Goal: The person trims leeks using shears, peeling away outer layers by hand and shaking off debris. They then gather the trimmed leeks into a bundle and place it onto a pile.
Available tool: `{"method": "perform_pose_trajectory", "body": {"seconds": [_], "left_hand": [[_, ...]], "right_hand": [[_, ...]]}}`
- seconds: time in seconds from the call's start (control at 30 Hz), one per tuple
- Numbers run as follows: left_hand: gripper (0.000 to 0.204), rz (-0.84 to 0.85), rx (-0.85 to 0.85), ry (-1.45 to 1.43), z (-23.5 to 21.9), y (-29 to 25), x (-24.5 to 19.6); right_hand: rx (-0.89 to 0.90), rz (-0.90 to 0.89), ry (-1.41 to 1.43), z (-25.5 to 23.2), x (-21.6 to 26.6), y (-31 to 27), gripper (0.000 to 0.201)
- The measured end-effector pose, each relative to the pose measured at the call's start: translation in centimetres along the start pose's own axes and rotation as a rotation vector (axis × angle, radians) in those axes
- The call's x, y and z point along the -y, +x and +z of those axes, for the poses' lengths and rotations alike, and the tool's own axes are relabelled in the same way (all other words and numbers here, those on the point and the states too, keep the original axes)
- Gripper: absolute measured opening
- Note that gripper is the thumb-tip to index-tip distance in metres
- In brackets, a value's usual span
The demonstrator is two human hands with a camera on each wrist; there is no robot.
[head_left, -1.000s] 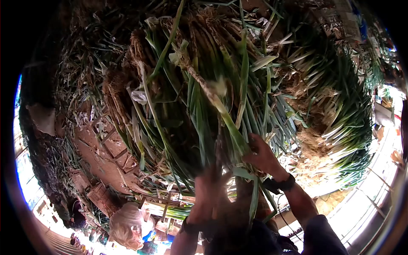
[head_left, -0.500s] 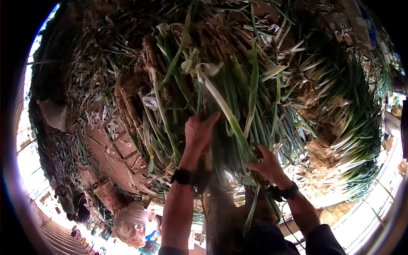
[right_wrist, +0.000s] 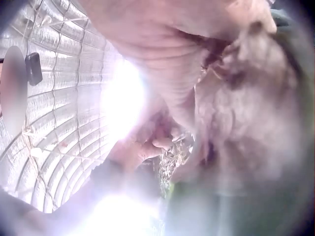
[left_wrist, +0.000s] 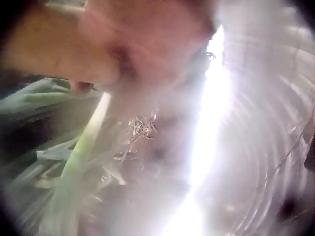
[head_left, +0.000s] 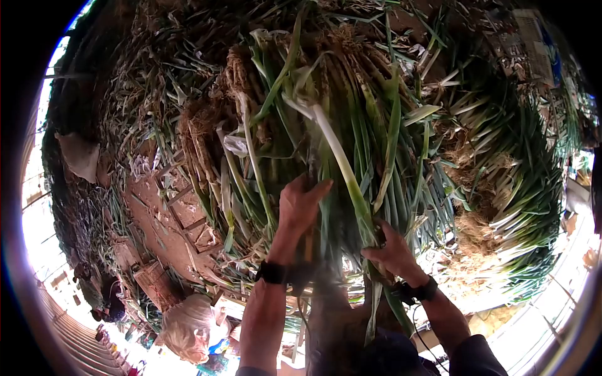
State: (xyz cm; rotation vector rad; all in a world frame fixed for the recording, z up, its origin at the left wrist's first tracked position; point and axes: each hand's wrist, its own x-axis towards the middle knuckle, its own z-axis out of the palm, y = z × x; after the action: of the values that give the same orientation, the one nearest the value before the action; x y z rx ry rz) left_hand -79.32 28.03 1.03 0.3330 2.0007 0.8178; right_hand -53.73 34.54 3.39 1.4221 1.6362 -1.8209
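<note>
My right hand (head_left: 392, 250) grips a long leek (head_left: 338, 153) by its green leaves, low in the head view. Its white shank slants up and left, with a loose pale skin (head_left: 301, 106) at the tip. Left of the leek, my left hand (head_left: 301, 203) has its fingers curled and its thumb pointing right. A thin dark rod (head_left: 311, 160) sticks up from that fist, mostly hidden by it. The left wrist view shows the blurred left hand (left_wrist: 142, 44) above a pale stalk (left_wrist: 88, 135). Close to the right wrist camera, the right hand (right_wrist: 162, 54) is above blurred leaves.
Unpeeled leeks with brown roots (head_left: 200, 125) lie heaped in front of me. On the right is a long row of cleaner white-and-green leeks (head_left: 520, 188). Leaf scraps cover the ground at left, near a wooden frame (head_left: 182, 216). A person's pale-covered head (head_left: 188, 326) is at lower left.
My left hand has moved forward, away from my body, then nearly stopped. The leek's shank has turned from brown-skinned to white, its skin now loose at the tip. My right hand keeps its grip.
</note>
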Motion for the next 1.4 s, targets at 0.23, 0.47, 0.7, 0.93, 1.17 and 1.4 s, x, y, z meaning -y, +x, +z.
{"method": "perform_pose_trajectory", "body": {"seconds": [0.23,0.47,0.7,0.93,1.17,1.4], "left_hand": [[0.041,0.094,-0.041,0.072,-3.8,-4.3,2.4],[0.065,0.141,-0.53,-0.183,-12.2,-8.7,6.6],[0.067,0.136,-0.428,-0.152,-12.0,-9.5,7.4],[0.07,0.103,-0.183,-0.019,-7.3,-11.0,5.9],[0.066,0.09,0.067,0.121,-3.4,-14.6,3.5],[0.063,0.131,0.184,0.097,3.2,-19.7,6.8]], "right_hand": [[0.08,-0.268,0.306,3.8,4.0,-2.3,0.086],[0.063,-0.624,0.065,18.0,7.8,7.0,0.082],[-0.79,-0.491,-0.702,11.0,9.4,20.5,0.083],[-0.448,-0.148,-0.556,5.5,9.5,22.4,0.092],[-0.403,-0.517,-0.629,4.7,0.3,12.1,0.089],[-0.311,-0.264,-0.788,4.5,-1.1,4.8,0.075]]}}
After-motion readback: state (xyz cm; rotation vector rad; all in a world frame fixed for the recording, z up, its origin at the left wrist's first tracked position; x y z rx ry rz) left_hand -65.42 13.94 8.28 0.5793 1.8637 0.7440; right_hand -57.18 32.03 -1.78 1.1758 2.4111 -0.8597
